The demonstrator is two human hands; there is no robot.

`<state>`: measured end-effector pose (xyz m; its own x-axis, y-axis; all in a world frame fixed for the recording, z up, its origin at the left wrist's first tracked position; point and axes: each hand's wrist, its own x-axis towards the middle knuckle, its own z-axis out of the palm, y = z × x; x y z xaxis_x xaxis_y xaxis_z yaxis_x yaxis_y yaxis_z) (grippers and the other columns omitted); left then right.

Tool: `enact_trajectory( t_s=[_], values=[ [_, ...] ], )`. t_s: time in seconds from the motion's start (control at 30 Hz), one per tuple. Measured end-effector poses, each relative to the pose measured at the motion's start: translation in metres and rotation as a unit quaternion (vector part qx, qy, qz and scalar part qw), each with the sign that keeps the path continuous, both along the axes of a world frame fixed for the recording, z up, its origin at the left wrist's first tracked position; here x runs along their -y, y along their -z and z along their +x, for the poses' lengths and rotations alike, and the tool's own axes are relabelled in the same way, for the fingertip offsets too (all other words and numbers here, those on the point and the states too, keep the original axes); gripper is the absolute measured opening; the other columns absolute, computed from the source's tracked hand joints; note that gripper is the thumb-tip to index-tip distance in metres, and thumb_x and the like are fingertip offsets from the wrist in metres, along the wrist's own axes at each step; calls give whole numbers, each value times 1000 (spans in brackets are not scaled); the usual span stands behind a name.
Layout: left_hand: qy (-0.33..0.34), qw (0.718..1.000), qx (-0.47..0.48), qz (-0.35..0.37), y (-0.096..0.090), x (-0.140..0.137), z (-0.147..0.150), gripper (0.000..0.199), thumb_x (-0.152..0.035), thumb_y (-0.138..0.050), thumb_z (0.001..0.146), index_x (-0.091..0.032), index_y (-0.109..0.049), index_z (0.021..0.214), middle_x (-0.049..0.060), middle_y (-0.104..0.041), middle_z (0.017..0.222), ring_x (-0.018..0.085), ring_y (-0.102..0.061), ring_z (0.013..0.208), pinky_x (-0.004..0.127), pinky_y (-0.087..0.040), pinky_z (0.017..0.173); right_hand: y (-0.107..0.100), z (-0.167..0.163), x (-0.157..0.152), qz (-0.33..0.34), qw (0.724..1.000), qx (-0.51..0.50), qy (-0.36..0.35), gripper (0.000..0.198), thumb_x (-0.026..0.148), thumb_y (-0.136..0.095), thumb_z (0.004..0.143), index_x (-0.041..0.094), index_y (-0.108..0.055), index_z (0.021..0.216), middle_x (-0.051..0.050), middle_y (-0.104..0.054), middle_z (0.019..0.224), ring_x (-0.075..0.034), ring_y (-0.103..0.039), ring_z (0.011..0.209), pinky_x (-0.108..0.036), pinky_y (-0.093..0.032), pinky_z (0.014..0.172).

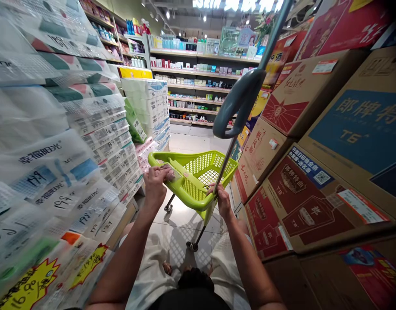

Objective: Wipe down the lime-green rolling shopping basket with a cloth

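Observation:
A lime-green shopping basket cart [188, 193] on small wheels stands in front of me, its basket wall perforated. My left hand [155, 184] is closed at the left side of its handle rim, with a crumpled pinkish cloth [169, 172] under the fingers and against the green plastic. At the right corner of the rim, my right hand [222, 200] is closed around a thin metal pole [224, 163]. Higher up, that pole carries a grey loop handle [239, 103] and leans to the upper right. No goods show in the visible part of the basket.
Stacked plastic-wrapped tissue packs [101, 129] with handwritten prices line the left side. Cardboard cartons [301, 193] are piled close on the right. Ahead, the tiled aisle [191, 137] runs to shelves [194, 71] of small boxed goods.

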<state>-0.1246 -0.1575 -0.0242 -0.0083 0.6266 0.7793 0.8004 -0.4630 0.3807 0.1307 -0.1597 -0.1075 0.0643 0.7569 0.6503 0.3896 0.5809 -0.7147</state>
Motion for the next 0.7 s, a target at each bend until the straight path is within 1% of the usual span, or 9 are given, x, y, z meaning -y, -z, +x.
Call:
enact_trajectory(
  t_s=[0.07, 0.13, 0.2, 0.27, 0.33, 0.4, 0.5, 0.63, 0.7],
  values=[
    [-13, 1000, -12, 12, 7, 10, 0, 54, 1, -42, 84, -25, -75, 117, 11, -56, 113, 28, -48, 101, 47, -46, 95, 0, -11, 13, 21, 997, -30, 63, 43, 40, -29, 101, 22, -67, 114, -11, -64, 109, -28, -57, 112, -47, -46, 97],
    [-8, 999, -45, 9, 14, 19, 0, 58, 0, -44, 84, -30, -71, 125, 12, -55, 119, 29, -47, 103, 46, -47, 94, 1, -26, 31, 92, 979, -52, 172, 42, 41, -39, 98, 24, -55, 133, -13, -58, 125, -32, -50, 124, -55, -40, 105],
    [-20, 999, -46, 10, 15, 17, -5, 58, 0, -45, 83, -31, -71, 125, 12, -55, 119, 30, -48, 105, 47, -47, 95, 1, -42, 49, 166, 962, -23, 216, 47, 41, -44, 95, 28, -49, 140, -14, -54, 132, -35, -49, 127, -59, -37, 106],
    [-35, 999, -26, 12, 10, 6, -13, 55, 0, -45, 81, -27, -74, 119, 12, -56, 115, 29, -49, 103, 48, -46, 95, -3, -53, 64, 170, 968, 63, 171, 46, 41, -49, 93, 32, -53, 137, -11, -59, 128, -35, -54, 121, -60, -35, 107],
    [-15, 999, -31, 8, 2, -4, -18, 49, -1, -46, 81, -25, -77, 111, 11, -58, 109, 28, -49, 99, 46, -47, 93, -11, -59, 71, 121, 976, 141, 117, 43, 38, -53, 90, 34, -59, 132, -8, -67, 118, -35, -58, 115, -61, -33, 109],
    [52, 996, -73, -13, -5, -10, -16, 48, -2, -46, 81, -28, -77, 107, 9, -60, 108, 26, -50, 98, 43, -49, 92, -19, -59, 72, 93, 978, 161, 97, 41, 34, -53, 91, 34, -62, 130, -7, -71, 111, -34, -60, 110, -59, -35, 106],
    [137, 980, -135, -53, -14, -17, -8, 56, 0, -45, 80, -33, -77, 110, 7, -63, 112, 25, -50, 101, 40, -49, 92, -26, -54, 68, 119, 976, 156, 99, 40, 29, -52, 92, 33, -63, 130, -6, -73, 107, -32, -60, 103, -55, -40, 96],
    [77, 988, -98, -86, -26, -31, -9, 46, 0, -48, 73, -25, -81, 92, 10, -62, 99, 25, -50, 89, 46, -49, 90, -30, -50, 66, 151, 965, 182, 111, 38, 26, -55, 91, 30, -63, 129, -6, -74, 105, -31, -61, 99, -50, -43, 91],
    [111, 983, -100, -104, -27, -25, -9, 49, 1, -47, 72, -26, -81, 96, 9, -63, 101, 25, -51, 91, 46, -49, 90, -30, -50, 65, 155, 962, 193, 118, 37, 25, -54, 92, 28, -64, 127, -6, -74, 105, -29, -62, 98, -48, -44, 89]
  ],
)
